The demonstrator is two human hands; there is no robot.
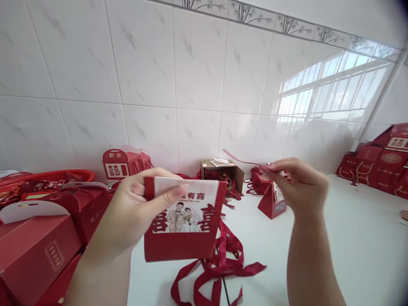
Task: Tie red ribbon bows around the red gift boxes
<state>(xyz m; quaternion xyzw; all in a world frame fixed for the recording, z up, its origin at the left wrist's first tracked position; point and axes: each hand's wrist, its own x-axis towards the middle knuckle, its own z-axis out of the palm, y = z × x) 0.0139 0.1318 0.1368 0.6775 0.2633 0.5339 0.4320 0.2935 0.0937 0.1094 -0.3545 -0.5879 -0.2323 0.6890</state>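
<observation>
My left hand (137, 212) is closed round the upper left side of a red and white gift box (181, 246), printed with a bride and groom and held above the table. The thumb lies across its front near the top edge. Further right, my raised right hand (299, 182) is closed in a pinch on a thin red ribbon (242, 160), whose free end trails out to the left in the air. Below the held box, a loose tangle of dark red ribbons (223, 267) spreads over the white tabletop. A small triangular red box (270, 204) stands behind my right hand.
Red gift boxes (35, 246) crowd the left side, with a red basin (73, 175) behind them. An open cardboard box (237, 176) with red contents stands by the tiled wall. More red boxes (379, 159) are piled at the right. Part of another hand (404, 214) shows at the right edge.
</observation>
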